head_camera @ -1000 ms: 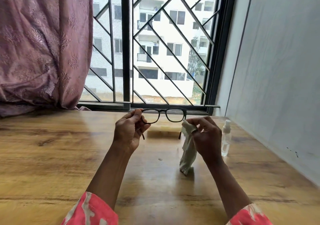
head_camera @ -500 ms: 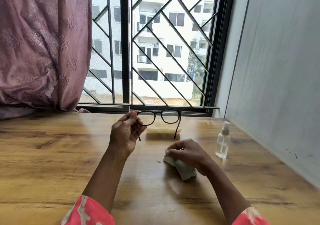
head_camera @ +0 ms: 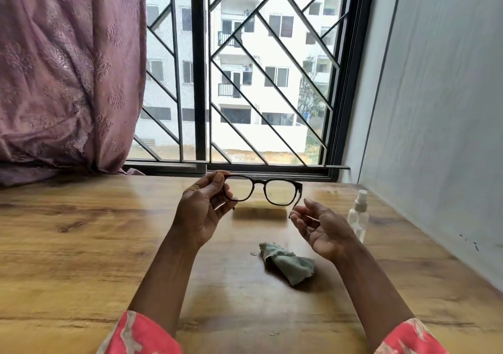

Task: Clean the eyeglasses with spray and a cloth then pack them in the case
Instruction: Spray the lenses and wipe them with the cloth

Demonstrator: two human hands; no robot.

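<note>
Eyeglasses (head_camera: 268,191): black frame, held up above the wooden surface (head_camera: 81,245), lenses facing the person, just in front of the window sill.

Near to far: coral-patterned sleeves (head_camera: 138,334) cut off at bottom edge. Crumpled grey-green cloth (head_camera: 288,262) lies on the surface between the forearms, nothing touching it.

Left hand (head_camera: 202,209) grip: thumb & fingers pinch the frame's left end; that temple arm mostly hidden behind the hand.

Right hand (head_camera: 319,228) grip: palm up, fingers loosely spread, holding nothing, just below/beside the right temple arm; can't tell if fingertips touch it.

Clear spray bottle (head_camera: 358,215) stands upright right of that hand, lower part hidden by the wrist.

Pale flat object (head_camera: 260,204) lies behind the glasses, too blurred to identify.
</note>
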